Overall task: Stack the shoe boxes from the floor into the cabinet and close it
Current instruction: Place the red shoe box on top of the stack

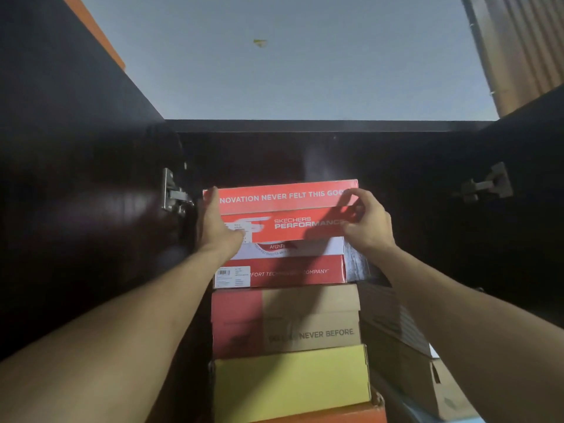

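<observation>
Head view: both hands on glossy red cardboard shoe box (283,209) atop stack inside dark cabinet (91,193). Left hand (215,224) flat against its left end; right hand (367,221) pinches lid's right corner. Below: red-white box (290,268), matte kraft box (311,319), yellow box (290,380). Metal hinge (174,193) left.

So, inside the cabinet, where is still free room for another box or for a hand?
Free: the dark gap above the top red box, under the cabinet top edge, and the dark space right of the stack, though too dim to judge. Crowded: the left hand squeezed near the hinge; the right hand grips the other end.
</observation>
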{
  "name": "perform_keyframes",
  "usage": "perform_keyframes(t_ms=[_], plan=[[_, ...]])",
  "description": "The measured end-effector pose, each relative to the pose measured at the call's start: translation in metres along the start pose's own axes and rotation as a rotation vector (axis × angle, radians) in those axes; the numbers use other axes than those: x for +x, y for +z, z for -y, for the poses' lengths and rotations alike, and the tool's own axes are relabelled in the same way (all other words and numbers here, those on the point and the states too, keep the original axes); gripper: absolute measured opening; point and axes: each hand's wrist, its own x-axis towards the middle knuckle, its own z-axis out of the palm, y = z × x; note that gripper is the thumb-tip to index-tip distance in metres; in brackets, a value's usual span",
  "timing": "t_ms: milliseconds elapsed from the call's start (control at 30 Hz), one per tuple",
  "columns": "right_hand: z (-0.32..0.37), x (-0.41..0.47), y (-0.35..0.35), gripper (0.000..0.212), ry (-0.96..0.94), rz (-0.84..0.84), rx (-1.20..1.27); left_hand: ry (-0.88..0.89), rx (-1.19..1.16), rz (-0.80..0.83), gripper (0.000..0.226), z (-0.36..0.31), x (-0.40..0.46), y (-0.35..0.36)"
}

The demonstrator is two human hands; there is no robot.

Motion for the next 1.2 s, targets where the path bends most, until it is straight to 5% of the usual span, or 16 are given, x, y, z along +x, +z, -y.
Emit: perform_keyframes(t_ms=[133,300,467,600,767,1000,1200], plan=[[0.001,0.017,0.002,0.045,0.03,0.03,0.018,0.015,-0.075,-0.025,0.079,-0.009,0.019,0.002],[0.002,0.037,0.008,0.038,0.03,0.082,0.009,-0.048,-0.088,0.098,0.08,-0.02,0.04,0.007],[-0.023,0.038,0.024,0.059,0.082,0.124,-0.012,-0.145,-0.126,0.13,0.063,0.01,0.042,0.018],[-0.048,0.028,0.036,0.04,0.208,0.093,0.0,-0.336,-0.118,0.135,0.067,0.04,0.033,0.025],[-0.069,0.014,0.055,0.039,0.351,0.23,0.164,-0.498,-0.254,0.258,0.029,0.058,0.026,0.03],[-0.058,0.012,0.045,0.017,0.284,0.175,0.094,-0.443,-0.172,-0.142,0.03,0.049,0.019,0.028],[-0.05,-0.001,0.026,0.027,0.228,0.163,0.081,-0.448,-0.121,-0.217,0.025,0.03,0.003,0.026]])
